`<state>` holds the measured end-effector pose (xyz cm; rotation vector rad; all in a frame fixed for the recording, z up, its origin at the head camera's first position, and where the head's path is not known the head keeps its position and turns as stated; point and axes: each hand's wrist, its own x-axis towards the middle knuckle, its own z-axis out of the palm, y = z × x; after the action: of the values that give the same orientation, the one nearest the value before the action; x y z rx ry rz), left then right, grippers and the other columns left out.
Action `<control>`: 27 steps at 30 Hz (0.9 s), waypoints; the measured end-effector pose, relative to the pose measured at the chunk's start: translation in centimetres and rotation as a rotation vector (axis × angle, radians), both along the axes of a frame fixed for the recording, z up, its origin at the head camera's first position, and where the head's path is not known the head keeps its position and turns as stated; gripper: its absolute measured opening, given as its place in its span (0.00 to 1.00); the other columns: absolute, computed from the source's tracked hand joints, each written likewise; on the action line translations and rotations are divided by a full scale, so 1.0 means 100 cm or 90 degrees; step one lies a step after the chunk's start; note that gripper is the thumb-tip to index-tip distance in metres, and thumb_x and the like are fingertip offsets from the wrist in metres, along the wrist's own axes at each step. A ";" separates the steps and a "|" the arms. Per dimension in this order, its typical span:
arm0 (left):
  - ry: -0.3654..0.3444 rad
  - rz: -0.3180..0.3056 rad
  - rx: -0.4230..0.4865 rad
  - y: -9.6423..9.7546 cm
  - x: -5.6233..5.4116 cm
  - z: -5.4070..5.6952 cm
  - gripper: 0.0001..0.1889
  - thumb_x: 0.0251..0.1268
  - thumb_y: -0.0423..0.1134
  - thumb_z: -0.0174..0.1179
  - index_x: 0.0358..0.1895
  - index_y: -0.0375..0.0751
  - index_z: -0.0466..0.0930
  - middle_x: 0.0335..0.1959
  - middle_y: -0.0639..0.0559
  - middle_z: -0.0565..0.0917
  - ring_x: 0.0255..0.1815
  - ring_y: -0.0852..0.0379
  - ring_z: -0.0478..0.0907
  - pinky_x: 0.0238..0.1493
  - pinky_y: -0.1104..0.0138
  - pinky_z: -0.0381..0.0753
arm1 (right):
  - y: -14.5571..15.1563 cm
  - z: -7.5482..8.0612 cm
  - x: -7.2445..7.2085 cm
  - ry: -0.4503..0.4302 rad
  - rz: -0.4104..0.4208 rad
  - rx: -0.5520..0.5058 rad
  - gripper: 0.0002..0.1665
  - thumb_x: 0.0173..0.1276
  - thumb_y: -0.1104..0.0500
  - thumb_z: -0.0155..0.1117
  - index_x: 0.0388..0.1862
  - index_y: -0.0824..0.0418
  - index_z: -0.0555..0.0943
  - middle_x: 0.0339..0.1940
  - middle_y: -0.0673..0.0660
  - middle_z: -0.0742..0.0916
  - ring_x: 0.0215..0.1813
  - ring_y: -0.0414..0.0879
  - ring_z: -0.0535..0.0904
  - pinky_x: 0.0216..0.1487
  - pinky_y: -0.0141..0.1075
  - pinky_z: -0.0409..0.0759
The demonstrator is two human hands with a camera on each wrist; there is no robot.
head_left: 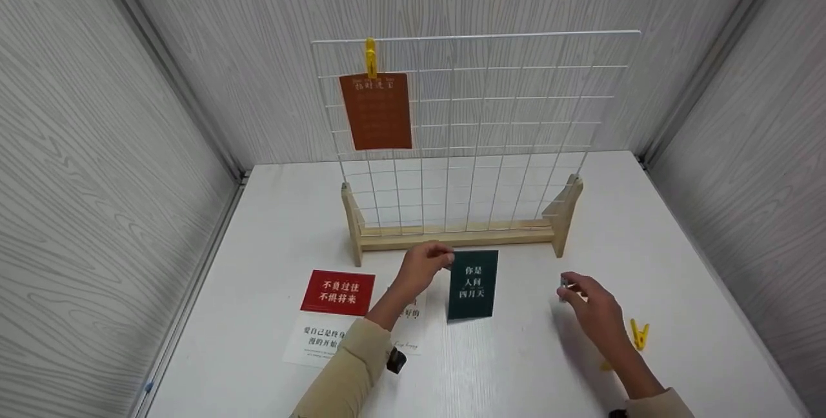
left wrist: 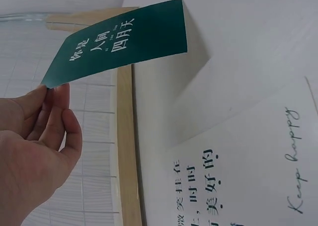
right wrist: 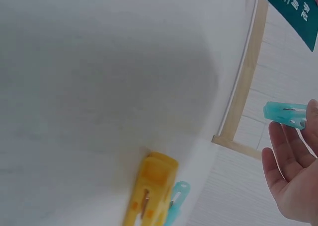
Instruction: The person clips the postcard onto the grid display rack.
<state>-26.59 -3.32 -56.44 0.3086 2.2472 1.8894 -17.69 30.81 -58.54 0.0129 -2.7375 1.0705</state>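
Left hand (head_left: 426, 262) pinching the green card (head_left: 474, 284), near side of the wire rack (head_left: 458, 238) | right hand (head_left: 592, 308), over to the right, pinching a blue clip (right wrist: 284, 113) | looks like card-hanging; next move calls for card up to the grid, clip squeezed | green reads 你是人间四月天; red card (head_left: 337, 292), near left, 不负过往 不惧将来; white card (left wrist: 253, 166), "Keep happy"!

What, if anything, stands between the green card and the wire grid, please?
Nothing visible does: the left hand holds the green card in front of the wire grid; only a low wooden bar runs along its foot.
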 end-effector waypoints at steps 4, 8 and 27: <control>0.031 -0.009 0.025 0.002 -0.005 0.008 0.07 0.72 0.34 0.60 0.48 0.38 0.84 0.40 0.47 0.86 0.42 0.54 0.85 0.55 0.53 0.82 | -0.003 0.008 -0.004 0.003 0.009 -0.010 0.23 0.73 0.57 0.65 0.65 0.59 0.78 0.50 0.57 0.87 0.54 0.54 0.82 0.56 0.54 0.79; 0.051 -0.011 0.025 0.003 -0.010 0.018 0.07 0.73 0.35 0.60 0.47 0.39 0.84 0.40 0.47 0.86 0.42 0.55 0.85 0.54 0.54 0.83 | -0.007 0.016 -0.009 0.030 0.027 -0.005 0.24 0.73 0.60 0.65 0.66 0.60 0.77 0.50 0.57 0.87 0.54 0.54 0.82 0.56 0.54 0.79; 0.115 0.017 -0.004 0.006 -0.024 0.059 0.06 0.73 0.37 0.60 0.47 0.42 0.84 0.41 0.49 0.85 0.44 0.54 0.83 0.54 0.53 0.83 | -0.026 0.063 -0.034 0.098 0.129 0.013 0.26 0.71 0.62 0.66 0.67 0.61 0.76 0.48 0.55 0.85 0.52 0.51 0.82 0.53 0.53 0.81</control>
<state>-28.95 -2.73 -50.55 0.4679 2.3814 1.9373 -21.14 28.23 -52.25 0.3670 -2.6495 1.0435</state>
